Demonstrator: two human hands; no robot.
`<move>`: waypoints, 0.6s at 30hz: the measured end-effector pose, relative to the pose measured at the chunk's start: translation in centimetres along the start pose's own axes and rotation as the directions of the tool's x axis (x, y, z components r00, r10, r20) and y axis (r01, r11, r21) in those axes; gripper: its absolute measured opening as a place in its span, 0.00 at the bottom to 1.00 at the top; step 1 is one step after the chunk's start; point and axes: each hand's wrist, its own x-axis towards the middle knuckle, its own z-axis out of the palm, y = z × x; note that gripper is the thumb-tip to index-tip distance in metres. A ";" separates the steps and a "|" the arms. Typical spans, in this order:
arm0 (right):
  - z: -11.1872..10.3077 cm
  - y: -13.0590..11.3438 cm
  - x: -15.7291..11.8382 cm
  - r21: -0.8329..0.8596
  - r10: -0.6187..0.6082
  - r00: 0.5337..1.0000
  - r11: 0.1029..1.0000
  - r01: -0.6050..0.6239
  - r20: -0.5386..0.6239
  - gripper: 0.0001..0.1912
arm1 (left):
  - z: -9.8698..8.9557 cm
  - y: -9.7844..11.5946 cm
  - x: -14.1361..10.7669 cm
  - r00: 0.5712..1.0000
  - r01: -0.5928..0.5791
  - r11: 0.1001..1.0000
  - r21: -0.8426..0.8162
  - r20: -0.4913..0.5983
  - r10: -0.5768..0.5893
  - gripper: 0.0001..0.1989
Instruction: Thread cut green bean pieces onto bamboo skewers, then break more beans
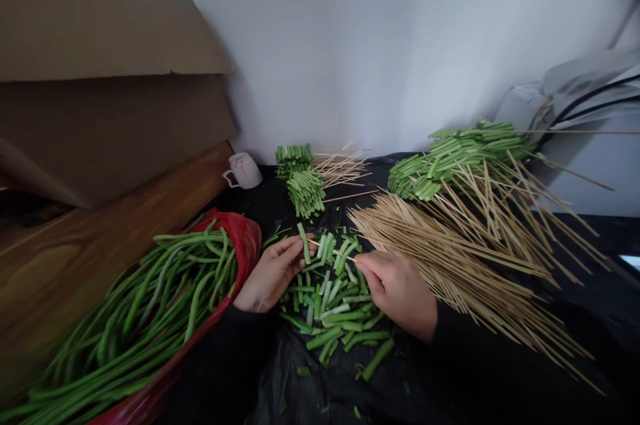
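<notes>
Over the heap of cut green stalks, a skewer bearing a row of pieces is gripped by the right hand; near its tip, a single piece is pinched by the left hand. Threading seems to be in hand; whether it is pierced cannot be told. Steady support and a straight push appear called for.

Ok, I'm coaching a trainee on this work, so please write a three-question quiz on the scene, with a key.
1. True or false: the left hand holds a cut green piece.
2. What colour is the bag around the long green stalks? A blue, B red, C white.
3. Fill in: the right hand grips a thin wooden ____.

Key: 1 true; 2 B; 3 skewer.
</notes>
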 end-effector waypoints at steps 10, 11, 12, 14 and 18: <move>0.1 -0.1 0.0 -0.035 0.012 0.999 0.999 -0.010 0.032 0.12 | 0.1 0.0 0.0 0.998 -0.004 1.000 0.001 -0.056 0.004 0.18; 0.1 0.0 0.0 -0.034 0.009 0.999 0.999 -0.008 0.035 0.12 | 0.1 0.0 0.0 0.998 -0.007 1.000 0.002 -0.060 0.007 0.18; 0.0 0.0 -0.1 -0.032 0.006 0.999 0.999 -0.005 0.038 0.12 | 0.1 0.0 0.0 0.998 -0.009 1.000 0.005 -0.064 0.009 0.18; 0.0 0.0 -0.1 -0.034 0.005 0.999 0.999 -0.003 0.040 0.12 | 0.1 0.0 0.0 0.997 -0.009 1.000 0.015 -0.075 0.010 0.18; 0.0 0.0 -0.1 -0.064 0.011 0.999 0.998 -0.008 0.052 0.11 | -0.1 -0.1 0.0 0.995 -0.025 0.998 0.054 -0.094 0.030 0.16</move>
